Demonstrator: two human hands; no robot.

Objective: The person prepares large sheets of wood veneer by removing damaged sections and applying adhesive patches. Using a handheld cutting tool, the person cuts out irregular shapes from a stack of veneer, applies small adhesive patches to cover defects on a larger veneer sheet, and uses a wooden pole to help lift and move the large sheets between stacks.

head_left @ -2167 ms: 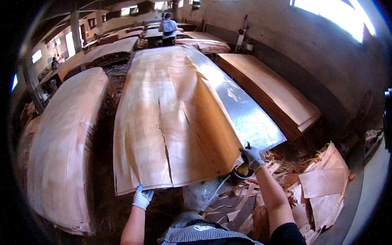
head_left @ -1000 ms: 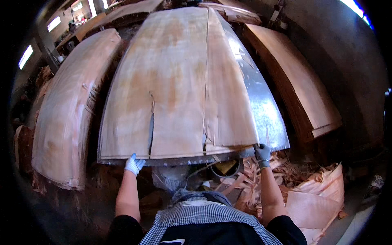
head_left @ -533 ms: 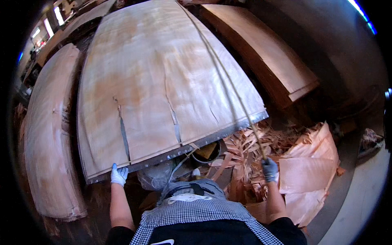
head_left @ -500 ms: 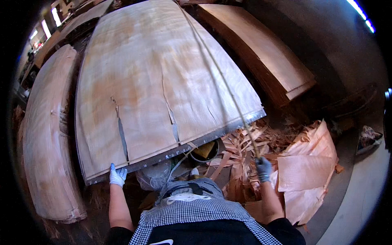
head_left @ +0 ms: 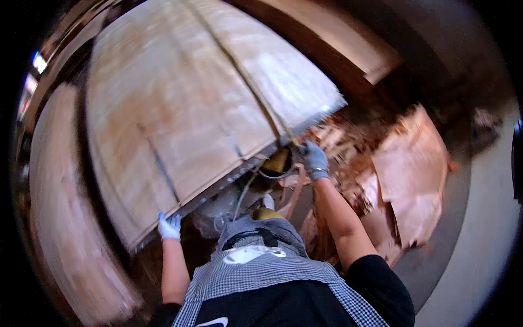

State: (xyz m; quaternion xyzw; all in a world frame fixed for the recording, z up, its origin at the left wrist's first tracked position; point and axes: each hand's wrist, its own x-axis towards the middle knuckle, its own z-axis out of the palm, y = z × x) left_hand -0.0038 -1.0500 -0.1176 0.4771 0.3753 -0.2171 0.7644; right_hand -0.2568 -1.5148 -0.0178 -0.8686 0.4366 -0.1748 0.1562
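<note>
A large thin wood veneer sheet (head_left: 190, 109) with long splits lies on a metal table in front of me. My gloved left hand (head_left: 170, 226) rests at the sheet's near left edge, fingers on it. My gloved right hand (head_left: 314, 159) is up at the near edge further right, closed on a thin strip of veneer (head_left: 245, 71) that runs away across the sheet. The picture is blurred by motion.
A second veneer stack (head_left: 60, 207) lies to my left and another stack (head_left: 348, 38) at the back right. Broken veneer scraps (head_left: 403, 174) are heaped on the floor to my right. A yellow object and cables (head_left: 275, 163) sit under the table edge.
My head has swung, so the sheet tilts in view. My right hand rose from the scrap pile to the sheet's near edge and took the strip. My left hand stayed on the edge.
</note>
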